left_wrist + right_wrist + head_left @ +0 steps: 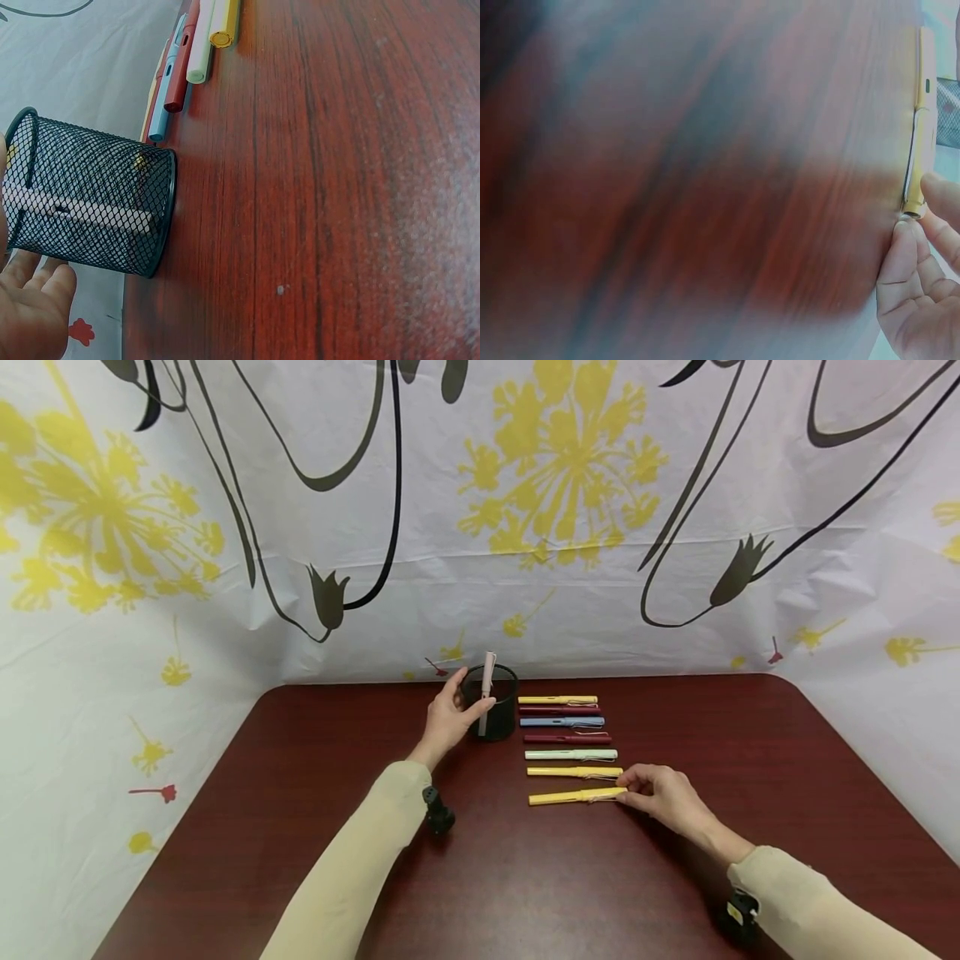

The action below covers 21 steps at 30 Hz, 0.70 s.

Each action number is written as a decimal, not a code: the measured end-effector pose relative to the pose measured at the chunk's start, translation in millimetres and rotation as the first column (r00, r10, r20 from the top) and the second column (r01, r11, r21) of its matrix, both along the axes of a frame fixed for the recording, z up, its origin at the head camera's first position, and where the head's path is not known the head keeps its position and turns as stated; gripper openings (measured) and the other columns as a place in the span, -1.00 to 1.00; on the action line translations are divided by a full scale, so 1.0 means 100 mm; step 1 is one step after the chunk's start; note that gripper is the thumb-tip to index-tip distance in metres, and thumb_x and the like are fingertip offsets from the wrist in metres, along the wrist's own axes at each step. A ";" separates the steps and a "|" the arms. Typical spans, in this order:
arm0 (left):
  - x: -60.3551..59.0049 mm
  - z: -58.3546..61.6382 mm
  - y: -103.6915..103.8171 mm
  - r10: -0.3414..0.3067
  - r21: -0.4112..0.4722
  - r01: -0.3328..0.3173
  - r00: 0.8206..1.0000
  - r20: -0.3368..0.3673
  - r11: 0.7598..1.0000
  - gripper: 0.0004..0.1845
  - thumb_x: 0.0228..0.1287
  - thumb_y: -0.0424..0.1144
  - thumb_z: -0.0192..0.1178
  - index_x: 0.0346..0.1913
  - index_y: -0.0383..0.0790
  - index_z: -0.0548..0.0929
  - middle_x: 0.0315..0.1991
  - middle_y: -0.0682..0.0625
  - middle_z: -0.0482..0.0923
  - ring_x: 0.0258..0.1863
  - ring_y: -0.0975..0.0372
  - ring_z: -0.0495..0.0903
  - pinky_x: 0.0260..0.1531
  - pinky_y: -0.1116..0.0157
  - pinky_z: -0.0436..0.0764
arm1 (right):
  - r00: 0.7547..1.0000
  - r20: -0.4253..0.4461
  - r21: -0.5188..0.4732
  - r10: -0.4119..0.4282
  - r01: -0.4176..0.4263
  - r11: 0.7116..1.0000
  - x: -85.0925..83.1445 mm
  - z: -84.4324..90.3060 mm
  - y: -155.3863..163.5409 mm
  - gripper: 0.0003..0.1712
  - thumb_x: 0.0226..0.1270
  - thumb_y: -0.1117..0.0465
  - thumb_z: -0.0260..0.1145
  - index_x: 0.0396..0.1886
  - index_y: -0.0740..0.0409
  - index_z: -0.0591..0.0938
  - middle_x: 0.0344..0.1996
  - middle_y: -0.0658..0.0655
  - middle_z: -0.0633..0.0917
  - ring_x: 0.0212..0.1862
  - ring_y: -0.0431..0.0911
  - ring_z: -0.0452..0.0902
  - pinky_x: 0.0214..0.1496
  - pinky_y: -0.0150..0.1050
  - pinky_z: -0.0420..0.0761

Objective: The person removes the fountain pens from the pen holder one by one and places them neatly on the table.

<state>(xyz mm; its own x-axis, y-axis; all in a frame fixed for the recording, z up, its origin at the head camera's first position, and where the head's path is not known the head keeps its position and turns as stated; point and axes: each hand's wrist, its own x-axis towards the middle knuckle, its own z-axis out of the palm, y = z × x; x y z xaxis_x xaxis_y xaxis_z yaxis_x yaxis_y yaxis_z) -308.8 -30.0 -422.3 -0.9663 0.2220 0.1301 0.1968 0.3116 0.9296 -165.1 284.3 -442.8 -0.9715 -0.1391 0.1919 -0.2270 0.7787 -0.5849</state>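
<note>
A black mesh cup (pixel 492 714) stands at the back middle of the dark red table (pixel 300 827), with a pink pen (pixel 487 689) leaning inside it. My left hand (pixel 467 695) rests against the cup's left side, fingers relaxed. In the left wrist view the cup (pixel 90 187) holds the pink pen (pixel 82 214), and my left hand (pixel 34 311) lies just beside it. To the cup's right, several pens (pixel 566 737) lie in a row. My right hand (pixel 624 789) pinches the right end of the nearest yellow pen (pixel 570 797). The right wrist view shows that yellow pen (pixel 921 135) at my fingertips (pixel 904 240).
A white cloth (pixel 570 527) with yellow flowers and black stems hangs behind and at both sides of the table. The row's other pens are yellow, dark red, blue and pale green (pixel 570 754). Their ends (pixel 187 67) show in the left wrist view.
</note>
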 end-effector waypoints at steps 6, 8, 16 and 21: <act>-0.02 -0.01 0.01 0.007 -0.003 -0.007 1.000 0.021 1.000 -0.14 0.17 -0.01 0.31 0.47 0.01 0.11 0.37 -0.14 0.26 0.31 0.07 0.34 0.16 0.08 0.47 | 1.000 -0.003 0.013 -0.018 0.018 1.000 0.01 0.01 -0.01 -0.88 0.05 0.29 0.46 -0.43 0.06 0.66 -0.57 -0.10 0.59 -0.52 -0.36 0.43 -0.48 -0.42 0.43; -0.02 -0.02 0.01 0.012 -0.014 -0.011 1.000 0.015 1.000 -0.14 0.17 -0.01 0.31 0.47 0.01 0.12 0.37 -0.14 0.26 0.31 0.07 0.34 0.16 0.09 0.47 | 1.000 0.000 0.013 -0.019 0.019 1.000 0.01 0.02 -0.02 -0.88 0.06 0.27 0.46 -0.43 0.06 0.65 -0.56 -0.10 0.59 -0.52 -0.36 0.43 -0.48 -0.42 0.42; -0.01 0.00 0.00 0.010 -0.017 -0.010 1.000 0.015 1.000 -0.15 0.17 0.01 0.30 0.47 0.01 0.12 0.41 -0.13 0.18 0.32 0.05 0.31 0.17 0.07 0.45 | 0.999 0.024 0.007 -0.033 0.032 0.999 0.03 0.03 -0.02 -0.89 0.09 0.25 0.45 -0.42 0.08 0.65 -0.55 -0.08 0.60 -0.52 -0.35 0.44 -0.48 -0.41 0.42; -0.01 0.00 0.00 0.004 -0.013 -0.004 1.000 0.017 1.000 -0.15 0.18 0.00 0.30 0.47 0.01 0.11 0.42 -0.14 0.16 0.33 0.04 0.30 0.18 0.06 0.44 | 0.999 0.026 0.000 -0.036 0.036 0.999 0.03 0.03 -0.02 -0.88 0.09 0.24 0.45 -0.40 0.09 0.65 -0.55 -0.08 0.60 -0.52 -0.35 0.43 -0.49 -0.42 0.42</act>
